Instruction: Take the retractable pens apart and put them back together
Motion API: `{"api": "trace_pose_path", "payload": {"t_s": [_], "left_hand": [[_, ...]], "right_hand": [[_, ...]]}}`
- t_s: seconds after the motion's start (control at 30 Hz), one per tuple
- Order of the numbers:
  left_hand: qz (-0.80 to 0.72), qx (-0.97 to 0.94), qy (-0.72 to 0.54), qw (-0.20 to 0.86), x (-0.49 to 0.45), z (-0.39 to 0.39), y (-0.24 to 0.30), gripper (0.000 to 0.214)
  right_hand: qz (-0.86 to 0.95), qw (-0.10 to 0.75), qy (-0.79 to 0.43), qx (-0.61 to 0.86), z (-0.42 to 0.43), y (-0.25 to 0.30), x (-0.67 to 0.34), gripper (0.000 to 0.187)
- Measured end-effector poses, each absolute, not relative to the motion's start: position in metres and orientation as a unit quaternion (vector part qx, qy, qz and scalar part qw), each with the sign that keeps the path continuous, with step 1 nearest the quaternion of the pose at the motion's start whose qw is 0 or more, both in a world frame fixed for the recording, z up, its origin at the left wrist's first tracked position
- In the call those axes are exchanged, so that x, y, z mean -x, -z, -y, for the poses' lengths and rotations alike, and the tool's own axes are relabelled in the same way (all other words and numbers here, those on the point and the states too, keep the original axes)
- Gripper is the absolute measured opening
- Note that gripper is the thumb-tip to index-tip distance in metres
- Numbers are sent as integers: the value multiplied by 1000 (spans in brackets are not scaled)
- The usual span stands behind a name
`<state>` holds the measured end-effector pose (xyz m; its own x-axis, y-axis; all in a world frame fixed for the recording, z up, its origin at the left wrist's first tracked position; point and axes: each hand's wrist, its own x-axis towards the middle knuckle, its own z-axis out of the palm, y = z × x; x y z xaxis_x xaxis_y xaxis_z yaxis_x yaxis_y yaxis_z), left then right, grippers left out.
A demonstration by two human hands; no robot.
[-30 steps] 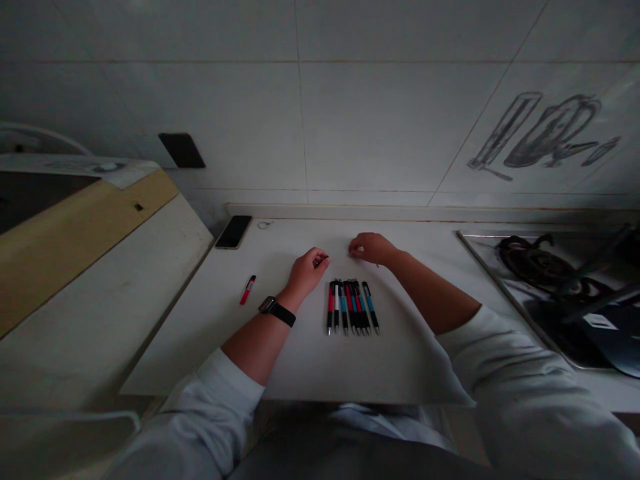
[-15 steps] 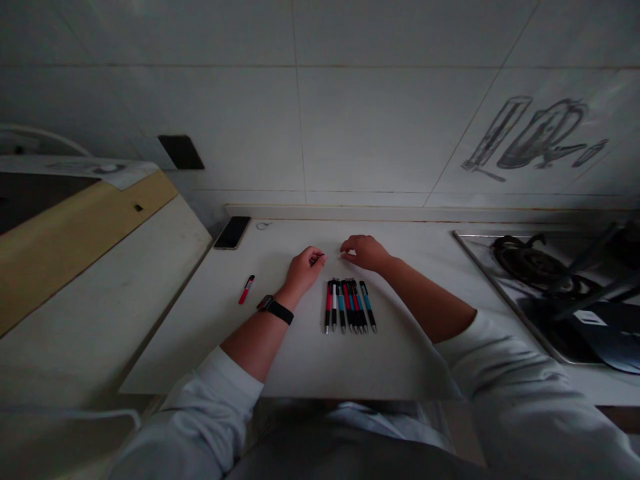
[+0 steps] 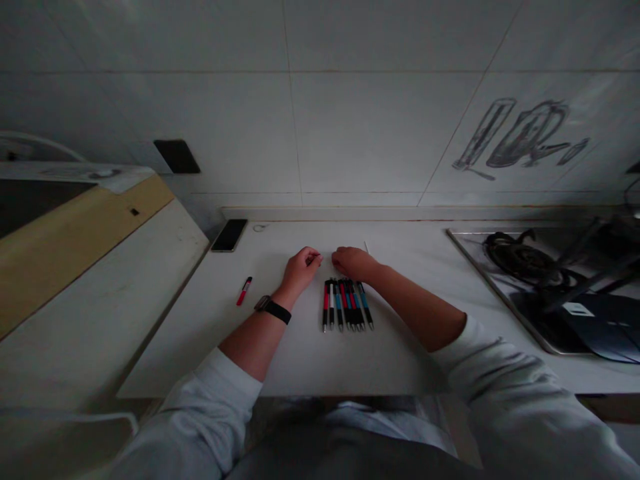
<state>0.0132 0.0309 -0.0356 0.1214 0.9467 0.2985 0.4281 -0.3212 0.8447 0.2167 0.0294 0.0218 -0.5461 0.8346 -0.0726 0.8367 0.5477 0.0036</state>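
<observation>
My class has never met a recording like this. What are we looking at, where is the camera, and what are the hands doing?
There is no machine: these are a person's bare left hand and right hand. The camera sits on the person's head, looking forward and down. On the white counter lie a row of pens, a red marker and a phone. The hands are close together just beyond the pens, fingers curled. A thin white stick shows beyond the right wrist. Whether either hand holds something is too small and dark to tell.
</observation>
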Motion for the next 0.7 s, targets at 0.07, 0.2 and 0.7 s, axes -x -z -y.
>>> {"api": "trace_pose_path", "payload": {"t_s": [0.07, 0.2, 0.7], "left_hand": [[-498, -686, -436, 302, -13, -32, 36, 14], [-502, -683, -434, 305, -12, -33, 39, 15], [-499, -688, -429, 306, -10, -32, 36, 18]], "right_hand": [[-885, 46, 13, -463, -28, -24, -217, 28], [-886, 70, 4, -458, -29, -24, -213, 27], [-889, -32, 49, -454, -38, -37, -246, 26]]}}
